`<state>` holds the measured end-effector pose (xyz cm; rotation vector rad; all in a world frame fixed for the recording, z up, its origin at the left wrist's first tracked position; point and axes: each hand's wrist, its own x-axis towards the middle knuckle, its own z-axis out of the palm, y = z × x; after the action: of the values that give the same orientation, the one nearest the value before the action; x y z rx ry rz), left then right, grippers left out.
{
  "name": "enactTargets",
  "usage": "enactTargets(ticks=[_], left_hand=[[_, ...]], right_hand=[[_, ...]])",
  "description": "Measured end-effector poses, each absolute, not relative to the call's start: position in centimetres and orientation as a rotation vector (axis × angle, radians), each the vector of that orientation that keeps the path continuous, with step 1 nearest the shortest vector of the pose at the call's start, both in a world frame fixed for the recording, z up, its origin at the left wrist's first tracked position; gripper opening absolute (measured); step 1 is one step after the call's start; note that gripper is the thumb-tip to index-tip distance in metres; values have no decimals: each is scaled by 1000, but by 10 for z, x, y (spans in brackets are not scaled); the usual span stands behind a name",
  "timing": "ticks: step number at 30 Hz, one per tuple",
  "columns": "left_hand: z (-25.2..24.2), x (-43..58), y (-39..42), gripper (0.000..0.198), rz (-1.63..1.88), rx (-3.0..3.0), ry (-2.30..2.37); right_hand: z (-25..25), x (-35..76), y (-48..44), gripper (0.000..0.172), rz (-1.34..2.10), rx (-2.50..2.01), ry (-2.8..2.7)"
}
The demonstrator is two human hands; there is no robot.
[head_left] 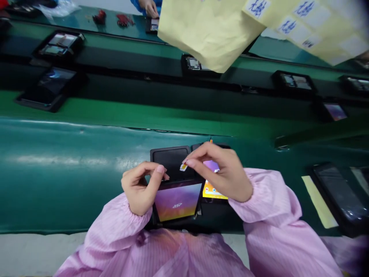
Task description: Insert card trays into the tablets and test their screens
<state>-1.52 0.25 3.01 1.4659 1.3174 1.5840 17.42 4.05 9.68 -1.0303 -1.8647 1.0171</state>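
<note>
My right hand [223, 171] pinches a small white-and-yellow piece [183, 166] between thumb and fingertips; it looks like a tiny card, but its kind is not plain. Below it a tablet [178, 204] with a lit purple-and-orange screen is tilted towards me. My left hand [144, 184] is closed at the tablet's upper left corner, thumb against fingers; what it pinches, if anything, I cannot make out. Behind the tablet lies a black tray [170, 156]. A second lit tablet [213, 190] with app icons is partly covered by my right hand.
Black holders with opened devices [62, 44] and a tablet [47, 86] stand along the green line beyond the bench. Yellow paper [210, 34] hangs overhead. At the right lies a dark device [340, 192] by a yellow strip. Across the line, another person's hand [151, 8] touches a device.
</note>
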Motion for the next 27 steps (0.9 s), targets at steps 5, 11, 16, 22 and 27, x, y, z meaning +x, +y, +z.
enactTargets(ticks=[5,11,16,22,27], left_hand=[[28,-15,-2,14,1656,1445,1281],[33,-16,-4,14,1687,1452,1234],[34,-14,-5,14,1694,1436,1213],[36,-16,-5,15,1677,1441,1223],[37,-16,-2,15,1687,1451,1223]], right_hand=[[89,153,34,7,1102,-944,-2059],[90,150,29,8,1056,-927,-2191],[86,149,28,11,981,-879,-2296],[88,148,32,15,995,-777,-2352],[87,146,35,18,1040,-759,-2390]])
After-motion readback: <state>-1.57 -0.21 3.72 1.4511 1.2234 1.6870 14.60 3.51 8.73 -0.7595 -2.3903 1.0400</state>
